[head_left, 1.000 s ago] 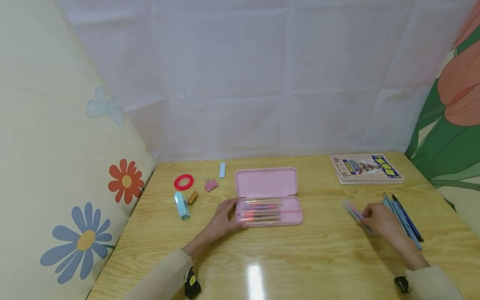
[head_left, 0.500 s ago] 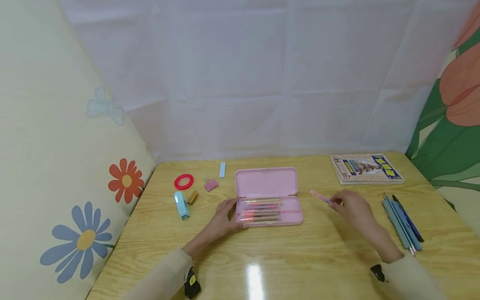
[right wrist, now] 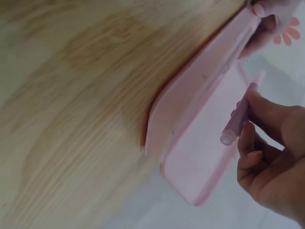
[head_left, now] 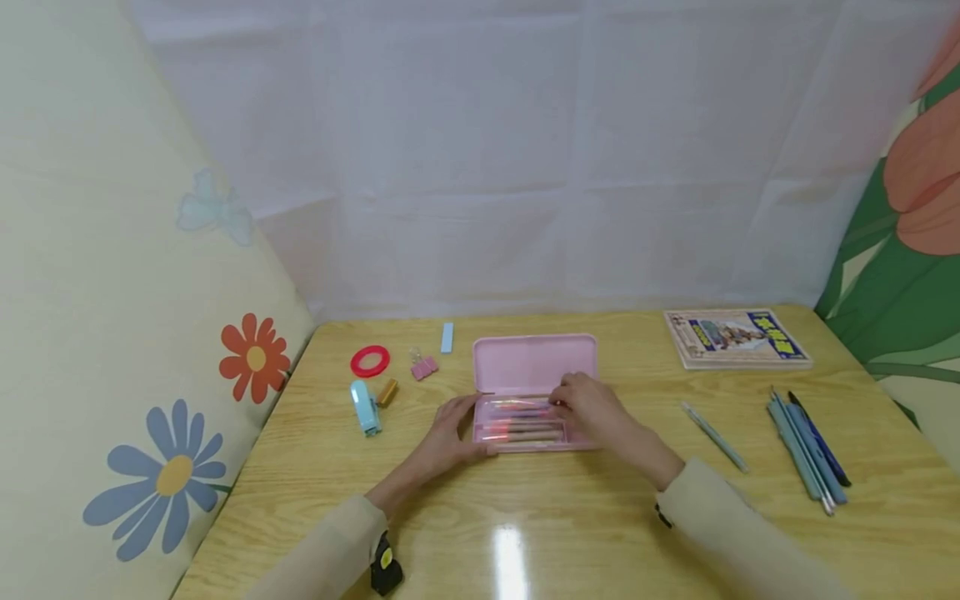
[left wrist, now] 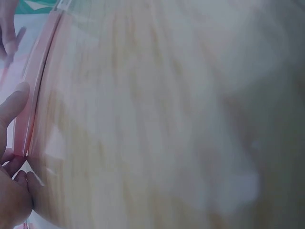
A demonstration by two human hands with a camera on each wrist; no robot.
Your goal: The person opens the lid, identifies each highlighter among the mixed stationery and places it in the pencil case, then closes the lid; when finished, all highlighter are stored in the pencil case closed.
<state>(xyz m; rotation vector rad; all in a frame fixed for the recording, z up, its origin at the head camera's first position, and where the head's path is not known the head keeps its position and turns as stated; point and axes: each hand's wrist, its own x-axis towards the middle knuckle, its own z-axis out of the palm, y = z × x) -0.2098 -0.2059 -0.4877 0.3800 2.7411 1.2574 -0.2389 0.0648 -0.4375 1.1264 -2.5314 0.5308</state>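
Observation:
An open pink pencil case (head_left: 583, 432) lies at the middle of the table, its lid (head_left: 535, 364) tilted back. Several pens (head_left: 522, 427) fill its left part. My left hand (head_left: 444, 437) holds the case's left end, the thumb near its front corner. In the left wrist view the thumb (left wrist: 16, 102) lies against the pink side wall. My right hand (head_left: 596, 412) is over the right part of the case. Between thumb and fingers it pinches a purple pen (right wrist: 239, 114), plainest in the right wrist view; from the head view the hand mostly hides this pen.
Right of the case lies a light pen (head_left: 715, 437), then a group of blue pens (head_left: 806, 452). A book (head_left: 738, 338) is behind them. On the left are a red ring (head_left: 370, 349), a blue stapler (head_left: 365, 408), a brown block (head_left: 387, 392), a pink binder clip (head_left: 423, 367) and a blue strip (head_left: 447, 337).
My right hand has carried the purple pen leftward from the table's right side to over the case. The light pen on the table is now uncovered. My left hand has stayed on the case.

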